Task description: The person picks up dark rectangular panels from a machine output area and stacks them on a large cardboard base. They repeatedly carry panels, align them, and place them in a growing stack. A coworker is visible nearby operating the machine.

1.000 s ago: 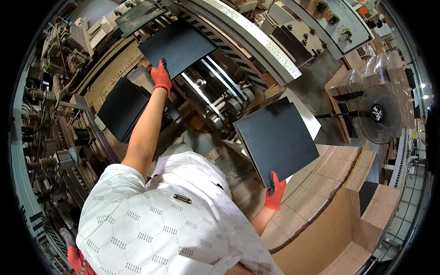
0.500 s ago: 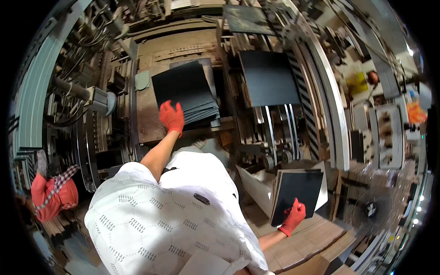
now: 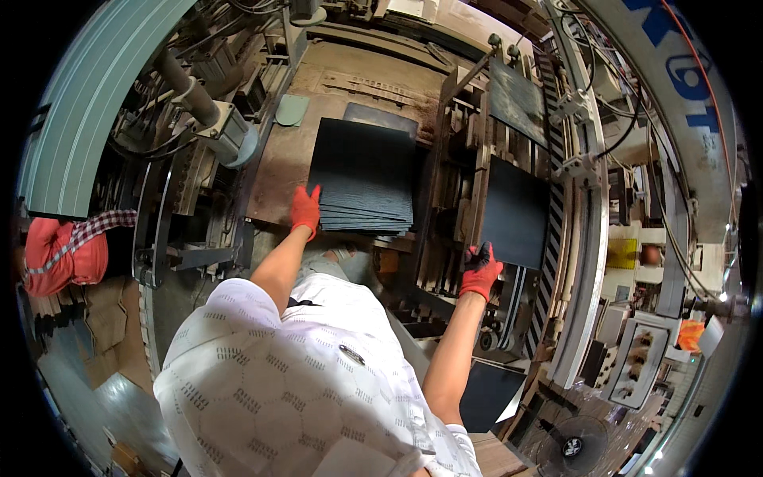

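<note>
A stack of thin black boards [image 3: 362,171] lies on the worn table in front of me, its near edges slightly fanned. Beside its left edge rests my left hand [image 3: 305,211], in a red glove, with thumb and fingers apart. My right hand [image 3: 481,272], gloved in red with dark fingertips, is at the near-left corner of a single black board [image 3: 515,211] on the machine rails. Its fingers are bent in at that corner. Partly behind my right forearm, more black boards [image 3: 486,395] stand low on the right.
A metal post with a round pad [image 3: 238,147] stands left of the table. A striped guard [image 3: 548,274] and a long rail run along the right side. A co-worker in a red top [image 3: 67,254] is at far left. A fan [image 3: 571,447] sits at lower right.
My right hand has left the boards at lower right and moved forward to the board on the rails. My left hand has shifted to the stack's left edge. The view has turned.
</note>
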The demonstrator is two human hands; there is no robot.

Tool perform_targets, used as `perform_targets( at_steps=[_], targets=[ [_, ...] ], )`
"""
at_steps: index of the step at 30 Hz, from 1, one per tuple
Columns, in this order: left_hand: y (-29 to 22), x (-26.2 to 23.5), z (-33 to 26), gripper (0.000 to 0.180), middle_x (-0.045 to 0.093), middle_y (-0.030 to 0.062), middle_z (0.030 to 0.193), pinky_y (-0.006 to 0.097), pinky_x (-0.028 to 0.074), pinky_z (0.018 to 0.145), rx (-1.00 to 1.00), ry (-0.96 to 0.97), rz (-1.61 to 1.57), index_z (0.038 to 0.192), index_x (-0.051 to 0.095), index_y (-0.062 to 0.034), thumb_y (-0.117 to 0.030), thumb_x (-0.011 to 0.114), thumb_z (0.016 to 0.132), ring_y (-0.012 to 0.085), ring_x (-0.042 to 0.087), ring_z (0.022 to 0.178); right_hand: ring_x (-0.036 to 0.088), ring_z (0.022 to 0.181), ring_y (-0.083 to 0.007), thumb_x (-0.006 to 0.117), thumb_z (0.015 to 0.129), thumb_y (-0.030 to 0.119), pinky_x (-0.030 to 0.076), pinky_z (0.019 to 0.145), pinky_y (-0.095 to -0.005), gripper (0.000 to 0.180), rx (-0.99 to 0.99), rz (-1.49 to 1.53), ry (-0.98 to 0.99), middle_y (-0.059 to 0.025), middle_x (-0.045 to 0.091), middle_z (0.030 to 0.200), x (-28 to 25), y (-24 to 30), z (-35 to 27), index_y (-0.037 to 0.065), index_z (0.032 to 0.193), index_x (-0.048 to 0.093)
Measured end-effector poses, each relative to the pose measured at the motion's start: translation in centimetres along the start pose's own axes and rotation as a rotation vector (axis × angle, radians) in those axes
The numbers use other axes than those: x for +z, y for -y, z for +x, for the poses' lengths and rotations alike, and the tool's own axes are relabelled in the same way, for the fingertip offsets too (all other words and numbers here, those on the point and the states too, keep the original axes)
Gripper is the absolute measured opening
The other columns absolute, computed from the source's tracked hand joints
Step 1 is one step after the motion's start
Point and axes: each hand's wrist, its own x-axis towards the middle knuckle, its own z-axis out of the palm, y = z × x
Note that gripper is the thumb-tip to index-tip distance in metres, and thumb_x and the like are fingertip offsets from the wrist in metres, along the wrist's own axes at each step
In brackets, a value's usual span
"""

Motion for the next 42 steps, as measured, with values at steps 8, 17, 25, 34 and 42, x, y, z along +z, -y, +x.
perform_targets(
  at_steps=[8, 17, 25, 34, 42],
  targets=[
    [12.1, -7.5, 3.6, 0.048, 0.059, 0.0095, 0.121, 0.035, 0.043, 0.096, -0.125, 0.223, -0.477, 0.126, 0.057, -0.0036, -0.032, 0.072, 0.090, 0.0211, 0.055, 0.110, 0.064, 0.090, -0.0235, 0.075, 0.084, 0.009, 0.055, 0.070, -0.0380, 0.040, -0.029, 0.100, 0.046, -0.0037, 0.066, 0.107, 0.5, -0.6, 0.7, 0.010, 0.120, 0.059],
    [1.1, -8.4, 7.9, 0.033, 0.068, 0.0048, 0.099, 0.031, 0.052, 0.080, -0.135, 0.637, -0.848, 0.110, 0.069, -0.0007, -0.022, 0.078, 0.086, 0.0143, 0.066, 0.088, 0.062, 0.086, -0.0169, 0.070, 0.092, 0.030, 0.052, 0.066, -0.0349, 0.025, 0.121, 0.089, 0.159, -0.0010, 0.066, 0.106, 0.9, 4.8, -3.2, 0.017, 0.114, 0.067],
    [-15.8, -4.8, -0.4, 0.030, 0.068, 0.0038, 0.097, 0.029, 0.053, 0.076, -0.073, 0.911, -0.959, 0.109, 0.065, -0.0003, -0.021, 0.075, 0.089, 0.0115, 0.065, 0.086, 0.070, 0.088, -0.0211, 0.067, 0.094, 0.022, 0.061, 0.067, -0.0354, 0.024, 0.033, 0.296, 0.209, -0.0049, 0.071, 0.107, -8.2, 6.9, -16.6, 0.007, 0.113, 0.068],
    [-24.9, 9.0, -15.2, 0.026, 0.068, 0.0024, 0.095, 0.031, 0.050, 0.074, 0.035, 0.968, -1.031, 0.104, 0.067, -0.0017, -0.018, 0.077, 0.088, 0.0126, 0.062, 0.082, 0.060, 0.110, -0.0280, 0.072, 0.082, 0.022, 0.051, 0.095, -0.0407, 0.055, -0.265, 0.218, 0.047, -0.0125, 0.062, 0.127, -26.4, 1.5, -28.1, -0.001, 0.130, 0.056],
    [-30.1, 18.1, -19.3, 0.028, 0.067, 0.0068, 0.096, 0.034, 0.047, 0.078, 0.052, 0.593, -1.026, 0.102, 0.064, 0.0025, -0.016, 0.077, 0.086, 0.0166, 0.056, 0.083, 0.059, 0.105, -0.0265, 0.057, 0.072, 0.008, 0.049, 0.092, -0.0354, 0.064, -0.444, -0.021, -0.330, -0.0144, 0.060, 0.127, -33.7, -3.4, -36.2, -0.006, 0.134, 0.051]
  ],
)
